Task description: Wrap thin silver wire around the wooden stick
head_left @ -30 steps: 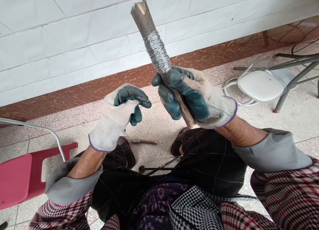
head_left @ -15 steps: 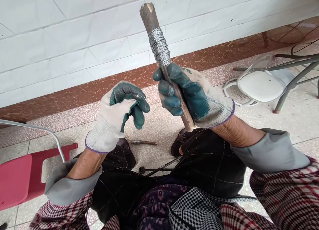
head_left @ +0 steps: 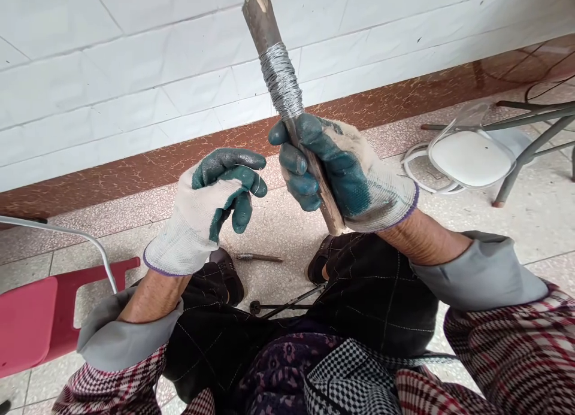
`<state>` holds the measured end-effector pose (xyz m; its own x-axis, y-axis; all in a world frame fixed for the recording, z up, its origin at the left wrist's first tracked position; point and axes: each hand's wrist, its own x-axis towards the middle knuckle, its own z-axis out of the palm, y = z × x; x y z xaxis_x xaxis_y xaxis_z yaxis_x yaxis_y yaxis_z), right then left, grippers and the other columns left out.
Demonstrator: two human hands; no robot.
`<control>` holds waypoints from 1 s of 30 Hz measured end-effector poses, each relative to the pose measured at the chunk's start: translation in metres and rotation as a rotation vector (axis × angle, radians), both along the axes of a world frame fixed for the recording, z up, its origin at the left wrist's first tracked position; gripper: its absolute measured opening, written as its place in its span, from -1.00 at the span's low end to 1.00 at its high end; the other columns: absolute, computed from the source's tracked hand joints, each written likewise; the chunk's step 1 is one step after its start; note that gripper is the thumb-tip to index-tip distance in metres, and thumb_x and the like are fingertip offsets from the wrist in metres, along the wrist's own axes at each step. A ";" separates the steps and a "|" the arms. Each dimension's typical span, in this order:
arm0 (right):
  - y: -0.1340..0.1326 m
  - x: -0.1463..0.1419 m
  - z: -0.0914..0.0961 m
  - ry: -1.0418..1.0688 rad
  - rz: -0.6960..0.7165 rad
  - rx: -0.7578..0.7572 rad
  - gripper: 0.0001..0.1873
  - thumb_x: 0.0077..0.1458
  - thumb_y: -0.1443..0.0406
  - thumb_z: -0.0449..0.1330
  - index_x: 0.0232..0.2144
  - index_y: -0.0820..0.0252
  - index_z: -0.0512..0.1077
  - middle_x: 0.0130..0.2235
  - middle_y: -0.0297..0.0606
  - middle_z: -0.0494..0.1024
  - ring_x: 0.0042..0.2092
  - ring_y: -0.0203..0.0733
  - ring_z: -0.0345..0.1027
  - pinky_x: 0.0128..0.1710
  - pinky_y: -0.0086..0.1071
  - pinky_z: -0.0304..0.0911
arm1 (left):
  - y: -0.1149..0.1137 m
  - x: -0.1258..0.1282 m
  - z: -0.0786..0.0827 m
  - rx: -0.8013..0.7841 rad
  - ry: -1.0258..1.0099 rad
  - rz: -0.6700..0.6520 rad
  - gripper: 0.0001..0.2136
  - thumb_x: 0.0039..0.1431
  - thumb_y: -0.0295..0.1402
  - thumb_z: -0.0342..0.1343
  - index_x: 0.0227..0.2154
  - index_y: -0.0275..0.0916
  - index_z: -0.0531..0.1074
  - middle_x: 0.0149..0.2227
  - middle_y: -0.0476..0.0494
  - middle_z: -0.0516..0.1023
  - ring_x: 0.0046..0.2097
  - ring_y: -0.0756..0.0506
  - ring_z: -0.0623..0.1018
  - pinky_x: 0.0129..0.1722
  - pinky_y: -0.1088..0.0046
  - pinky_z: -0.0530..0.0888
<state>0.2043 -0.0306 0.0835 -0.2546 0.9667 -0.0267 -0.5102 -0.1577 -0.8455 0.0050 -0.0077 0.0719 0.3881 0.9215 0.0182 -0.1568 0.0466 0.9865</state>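
My right hand [head_left: 341,169], in a white glove with a green palm, grips a wooden stick [head_left: 263,23] that points up and away from me. A thick coil of thin silver wire [head_left: 281,82] is wound round the stick just above my fingers. My left hand [head_left: 211,205], gloved the same way, is a short way left of the stick with its fingers curled. Its thumb and fingertips pinch a fine strand of wire [head_left: 256,181].
I sit above a tiled floor by a white tiled wall. A red stool [head_left: 40,313] stands at the left, a white stool [head_left: 471,154] with metal legs at the right. A small metal rod [head_left: 258,257] and a dark tool [head_left: 287,301] lie by my shoes.
The stick has tilted slightly left and its top has risen. My left hand has shifted a little left and down, still pinching the strand.
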 end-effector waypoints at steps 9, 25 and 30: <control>0.000 0.000 0.002 -0.019 -0.009 0.003 -0.80 0.33 0.16 0.15 -0.26 0.09 0.53 -0.44 -0.36 0.31 -0.54 -0.28 0.09 -0.65 -0.38 0.17 | -0.002 0.001 0.005 -0.014 0.061 0.025 -0.85 0.07 -0.33 0.35 -0.30 -0.21 0.55 -0.42 -0.10 0.64 -0.66 0.04 0.41 -0.74 0.55 0.25; -0.003 -0.004 0.000 -0.069 -0.033 0.067 -0.77 0.28 0.08 0.24 -0.22 0.08 0.55 -0.47 -0.35 0.34 -0.58 -0.27 0.17 -0.68 -0.38 0.11 | -0.001 0.022 -0.002 -0.033 0.025 0.268 -0.96 0.07 -0.44 0.24 -0.43 -0.21 0.50 -0.45 -0.03 0.62 -0.41 -0.12 0.63 -0.38 0.25 0.66; -0.007 -0.003 0.009 -0.109 -0.062 0.077 -0.79 0.35 0.12 0.16 -0.22 0.05 0.54 -0.47 -0.34 0.29 -0.57 -0.26 0.15 -0.67 -0.39 0.12 | -0.003 0.020 -0.001 -0.053 -0.007 0.189 -0.93 0.15 -0.36 0.24 -0.37 -0.23 0.47 -0.39 -0.10 0.64 -0.34 -0.17 0.67 -0.30 0.17 0.66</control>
